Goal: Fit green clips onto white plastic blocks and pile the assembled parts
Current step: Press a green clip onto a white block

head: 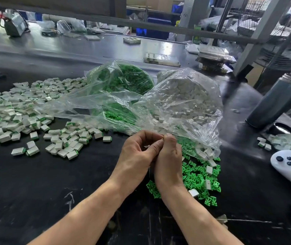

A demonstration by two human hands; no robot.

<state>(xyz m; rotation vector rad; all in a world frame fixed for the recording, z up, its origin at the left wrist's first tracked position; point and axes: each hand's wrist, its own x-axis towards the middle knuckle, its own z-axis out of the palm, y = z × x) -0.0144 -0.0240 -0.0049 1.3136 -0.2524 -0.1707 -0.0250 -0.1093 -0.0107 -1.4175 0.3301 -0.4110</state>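
My left hand (137, 154) and my right hand (168, 160) meet at the table's middle, fingers curled together round a small white block (147, 146), mostly hidden between them. Loose green clips (197, 179) with a few white blocks (209, 170) lie just right of my right hand. A clear bag of green clips (123, 80) and a clear bag of white blocks (185, 96) sit behind my hands. A wide pile of assembled white-and-green parts (17, 110) spreads over the left of the black table (35, 183).
A dark metal flask (279, 96) stands at the right. A white controller (289, 165) lies near the right edge beside a small bag of parts (286, 140). Trays, bags and a machine (14, 23) sit at the back under a steel rail.
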